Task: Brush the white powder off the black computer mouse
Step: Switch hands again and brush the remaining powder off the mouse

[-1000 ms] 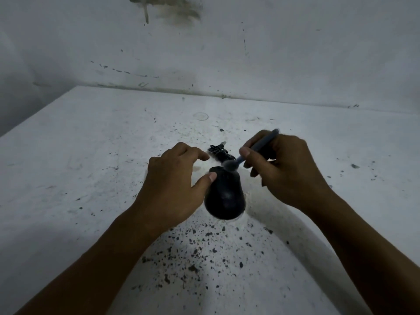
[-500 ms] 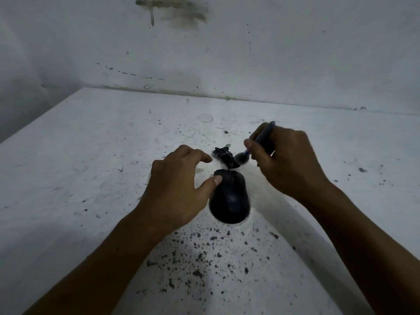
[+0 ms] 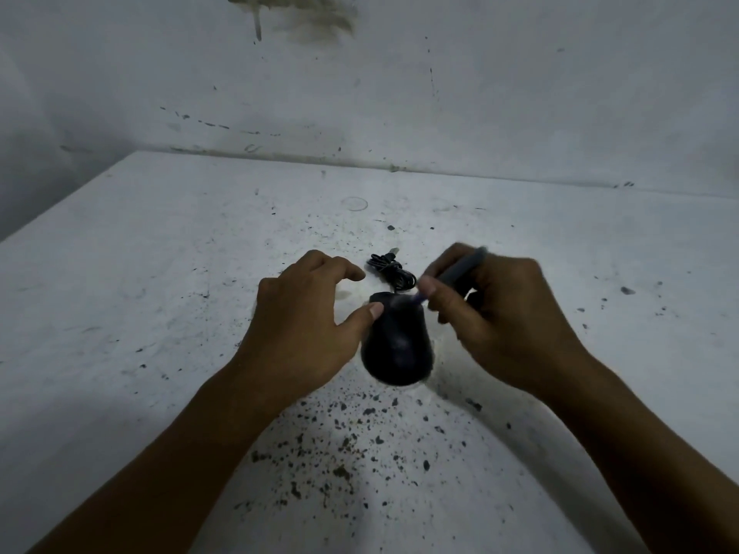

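A black computer mouse lies on the white table, with a faint dusting of white powder on its far end. Its black cable is bundled just beyond it. My left hand rests against the mouse's left side, thumb pressed on its front left edge, fingers curled on the table. My right hand grips a small grey brush like a pen. The brush head is blurred and touches the far end of the mouse, partly hidden by my thumb.
Dark crumbs and specks are scattered over the table in front of the mouse and to the right. A stained white wall rises behind the table. The table's left edge runs diagonally away.
The brush head has swung from beside the cable back onto the far end of the mouse. My left hand has kept its hold on the mouse's side.
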The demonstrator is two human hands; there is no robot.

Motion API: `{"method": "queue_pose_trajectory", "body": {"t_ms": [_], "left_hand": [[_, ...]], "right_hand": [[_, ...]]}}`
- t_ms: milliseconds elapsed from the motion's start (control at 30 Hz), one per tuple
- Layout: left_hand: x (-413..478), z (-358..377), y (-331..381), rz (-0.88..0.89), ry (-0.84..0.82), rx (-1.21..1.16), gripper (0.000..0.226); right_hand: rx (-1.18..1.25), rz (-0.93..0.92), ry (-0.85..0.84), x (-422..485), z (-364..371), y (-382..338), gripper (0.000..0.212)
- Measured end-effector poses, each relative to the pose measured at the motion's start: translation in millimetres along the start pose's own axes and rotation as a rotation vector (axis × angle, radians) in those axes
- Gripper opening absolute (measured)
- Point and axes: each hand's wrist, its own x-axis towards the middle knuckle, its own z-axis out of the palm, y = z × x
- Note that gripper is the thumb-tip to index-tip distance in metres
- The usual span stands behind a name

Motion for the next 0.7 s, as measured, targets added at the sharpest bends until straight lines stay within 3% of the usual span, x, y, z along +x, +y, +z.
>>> {"method": "queue_pose_trajectory", "body": {"t_ms": [133, 333, 600, 700], "left_hand": [[-0.1, 0.5, -1.7, -0.006, -0.005, -0.016, 0.036], [0.3, 1.0, -1.9, 0.007, -0.009, -0.020, 0.033], [0.6, 0.8, -2.7, -0.011, -0.018, -0.025, 0.033], [0.7, 1.7, -2.6, -0.017, -0.019, -0.019, 0.034]], "right_hand": [[-0.073, -0.046, -0.124, -35.1, 4.5, -4.0, 0.021], [0.042, 0.053, 0.120, -22.1, -9.4, -0.2, 0.012], [-0.015, 0.022, -0.047, -49.6, 1.3, -5.7, 0.021], [0.043, 0.047, 0.042, -42.4, -2.8, -4.1, 0.018]]}}
